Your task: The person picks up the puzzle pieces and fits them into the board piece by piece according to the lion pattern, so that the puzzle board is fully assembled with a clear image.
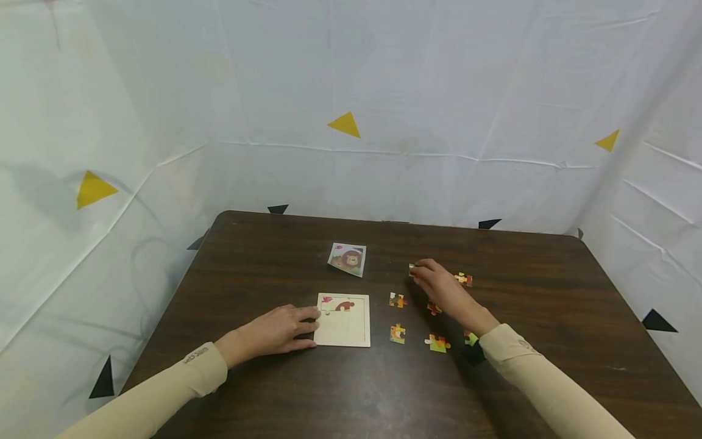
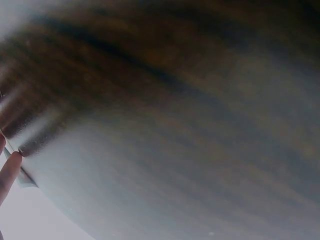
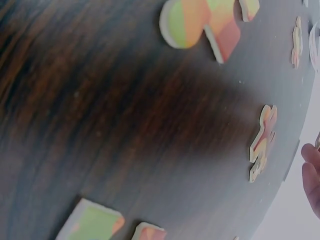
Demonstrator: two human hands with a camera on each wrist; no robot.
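Note:
My left hand lies at the left side of a pale square puzzle board, its fingertips touching the edge. Two joined pieces showing part of a lion's mane fill the board's upper left. To the right, my right hand pinches a small puzzle piece by the fingertips, mostly covering it. In the left wrist view only fingers at the board's edge show. Fingers of the right hand appear at the right edge of the right wrist view.
Loose puzzle pieces lie around the right hand: a lion-coloured one, a green-edged one, another, one at the far right and one under the arm. A lion picture card lies behind the board on the dark table.

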